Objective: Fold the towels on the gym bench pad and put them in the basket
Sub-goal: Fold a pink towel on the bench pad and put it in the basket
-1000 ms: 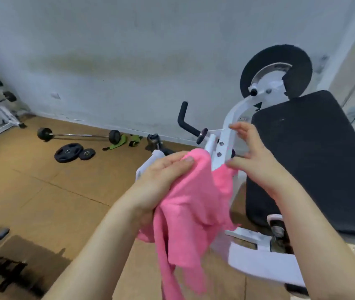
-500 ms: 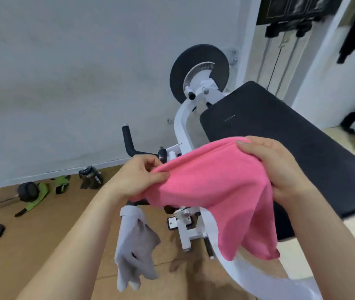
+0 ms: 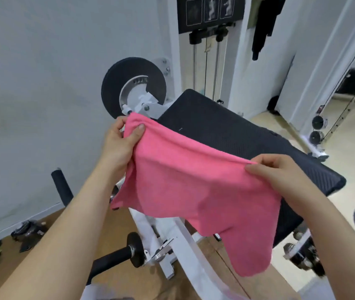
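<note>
The left hand [image 3: 119, 144] and right hand [image 3: 278, 169] each pinch a top corner of the pink towel [image 3: 194, 191], stretched between them above the black worktop [image 3: 248, 144], its soft, light cloth sagging, best held by the corners.

Bright, even indoor light; soft shadows; wide-angle bending at edges (corners slightly blurred).

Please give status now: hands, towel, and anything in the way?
Left hand and right hand each pinch the pink towel, stretched in the air over the black bench pad. Not folded yet. Pad clear.
</note>
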Available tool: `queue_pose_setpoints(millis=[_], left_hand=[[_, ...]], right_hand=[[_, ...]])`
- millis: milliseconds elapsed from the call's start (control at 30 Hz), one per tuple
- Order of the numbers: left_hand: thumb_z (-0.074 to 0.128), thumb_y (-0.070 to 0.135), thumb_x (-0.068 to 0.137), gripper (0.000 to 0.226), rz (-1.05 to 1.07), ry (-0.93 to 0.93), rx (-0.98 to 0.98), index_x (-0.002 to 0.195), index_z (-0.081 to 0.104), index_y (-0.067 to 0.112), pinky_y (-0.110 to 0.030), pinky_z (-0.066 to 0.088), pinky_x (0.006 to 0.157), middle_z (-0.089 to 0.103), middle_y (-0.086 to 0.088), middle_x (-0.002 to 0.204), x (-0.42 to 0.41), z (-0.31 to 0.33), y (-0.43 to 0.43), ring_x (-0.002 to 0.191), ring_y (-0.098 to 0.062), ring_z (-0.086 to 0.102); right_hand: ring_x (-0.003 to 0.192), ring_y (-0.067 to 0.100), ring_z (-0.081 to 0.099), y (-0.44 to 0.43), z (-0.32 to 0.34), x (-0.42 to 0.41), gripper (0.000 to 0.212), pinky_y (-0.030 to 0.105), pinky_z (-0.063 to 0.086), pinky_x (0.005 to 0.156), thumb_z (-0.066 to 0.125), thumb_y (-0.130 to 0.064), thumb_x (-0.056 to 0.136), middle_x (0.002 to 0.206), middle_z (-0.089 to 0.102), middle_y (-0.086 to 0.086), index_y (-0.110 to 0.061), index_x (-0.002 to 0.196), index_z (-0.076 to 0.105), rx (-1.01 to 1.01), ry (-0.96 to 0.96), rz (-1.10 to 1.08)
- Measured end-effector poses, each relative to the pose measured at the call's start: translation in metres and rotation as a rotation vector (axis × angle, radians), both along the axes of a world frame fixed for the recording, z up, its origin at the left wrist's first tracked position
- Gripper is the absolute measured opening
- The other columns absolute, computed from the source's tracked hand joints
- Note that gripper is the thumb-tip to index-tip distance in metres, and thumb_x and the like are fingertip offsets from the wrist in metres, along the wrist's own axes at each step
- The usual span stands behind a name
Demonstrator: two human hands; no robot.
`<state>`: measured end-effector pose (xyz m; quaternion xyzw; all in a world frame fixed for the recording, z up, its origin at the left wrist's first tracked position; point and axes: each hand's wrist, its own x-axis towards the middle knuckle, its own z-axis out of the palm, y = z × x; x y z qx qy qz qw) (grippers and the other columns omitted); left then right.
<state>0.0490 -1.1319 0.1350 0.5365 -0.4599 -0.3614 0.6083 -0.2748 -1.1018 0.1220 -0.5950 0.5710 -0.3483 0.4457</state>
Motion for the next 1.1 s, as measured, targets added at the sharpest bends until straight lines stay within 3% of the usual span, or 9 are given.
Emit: queue_pose_setpoints(millis=[100, 200, 333, 400, 533, 700, 867, 967, 1100], left_hand=[[0.068, 0.018, 0.089, 0.007, 0.029, -0.158, -0.071, 0.092, 0.066, 0.025, -0.02, 0.05, 0.071, 0.067, 0.004, 0.087, -0.004, 0.005, -0.044, 0.076, -0.005, 0.061], [0.065, 0.018, 0.09, 0.008, 0.027, -0.247, -0.069, 0.089, 0.071, 0.022, -0.021, 0.046, 0.07, 0.065, 0.0, 0.083, -0.004, 0.002, -0.096, 0.074, -0.007, 0.057], [0.062, 0.026, 0.091, 0.027, 0.002, -0.363, 0.027, 0.079, 0.066, 0.002, -0.03, 0.036, 0.065, 0.051, -0.004, 0.069, -0.005, -0.018, -0.17, 0.067, -0.013, 0.045], [0.062, 0.029, 0.09, 0.032, -0.034, -0.399, 0.082, 0.075, 0.064, 0.001, -0.031, 0.036, 0.065, 0.053, -0.003, 0.068, -0.007, -0.033, -0.206, 0.067, -0.014, 0.046], [0.062, 0.028, 0.091, 0.035, -0.057, -0.459, 0.155, 0.073, 0.062, -0.003, -0.025, 0.034, 0.059, 0.048, -0.004, 0.066, -0.014, -0.052, -0.265, 0.066, -0.015, 0.041], [0.067, 0.029, 0.087, 0.043, -0.021, -0.473, 0.188, 0.052, 0.049, 0.012, -0.031, 0.028, 0.055, 0.037, 0.001, 0.052, -0.016, -0.062, -0.353, 0.054, -0.017, 0.033], [0.067, 0.028, 0.087, 0.037, -0.02, -0.573, 0.197, 0.055, 0.052, 0.018, -0.032, 0.029, 0.052, 0.046, 0.005, 0.052, -0.029, -0.08, -0.404, 0.055, -0.018, 0.043], [0.068, 0.035, 0.086, 0.022, -0.005, -0.664, 0.209, 0.082, 0.069, 0.013, -0.028, 0.034, 0.064, 0.061, 0.002, 0.074, -0.032, -0.094, -0.42, 0.075, -0.019, 0.055], [0.066, 0.047, 0.085, 0.034, 0.041, -0.653, 0.236, 0.09, 0.065, 0.013, -0.028, 0.036, 0.069, 0.061, 0.001, 0.085, -0.031, -0.101, -0.432, 0.085, -0.022, 0.058]], right_hand=[[0.064, 0.015, 0.056, -0.015, 0.007, -0.008, 0.025, 0.024, 0.043, 0.059, 0.067, -0.026, 0.087, 0.071, 0.063, 0.006, -0.003, 0.077, 0.069, 0.155, -0.161, 0.155], [0.071, 0.017, 0.058, -0.036, 0.006, -0.004, 0.028, 0.032, 0.045, 0.069, 0.064, -0.028, 0.091, 0.077, 0.065, 0.014, -0.003, 0.082, 0.07, 0.117, -0.123, 0.105], [0.065, 0.015, 0.061, -0.084, -0.012, 0.012, 0.015, 0.032, 0.049, 0.064, 0.064, -0.022, 0.087, 0.075, 0.069, 0.009, -0.018, 0.074, 0.07, 0.009, 0.131, -0.139], [0.067, 0.016, 0.06, -0.109, -0.021, 0.024, 0.012, 0.032, 0.048, 0.061, 0.06, -0.019, 0.083, 0.067, 0.065, 0.0, -0.02, 0.073, 0.065, -0.052, 0.326, -0.217], [0.067, 0.014, 0.058, -0.15, -0.028, 0.04, 0.019, 0.031, 0.047, 0.059, 0.053, -0.036, 0.085, 0.065, 0.063, -0.007, -0.022, 0.072, 0.059, -0.123, 0.631, -0.29], [0.064, 0.023, 0.051, -0.217, -0.037, 0.056, 0.031, 0.032, 0.033, 0.052, 0.043, -0.043, 0.096, 0.066, 0.054, -0.006, -0.02, 0.078, 0.055, -0.237, 0.918, -0.347], [0.067, 0.026, 0.057, -0.255, -0.053, 0.063, 0.025, 0.033, 0.036, 0.053, 0.038, -0.039, 0.098, 0.073, 0.057, -0.003, -0.021, 0.087, 0.053, -0.22, 0.962, -0.362], [0.067, 0.027, 0.06, -0.265, -0.06, 0.064, 0.023, 0.031, 0.037, 0.052, 0.04, -0.04, 0.096, 0.07, 0.058, -0.004, -0.022, 0.087, 0.053, -0.186, 1.034, -0.374], [0.065, 0.028, 0.06, -0.275, -0.06, 0.065, 0.026, 0.03, 0.036, 0.051, 0.041, -0.041, 0.093, 0.064, 0.055, -0.002, -0.02, 0.084, 0.055, -0.149, 1.095, -0.378]])
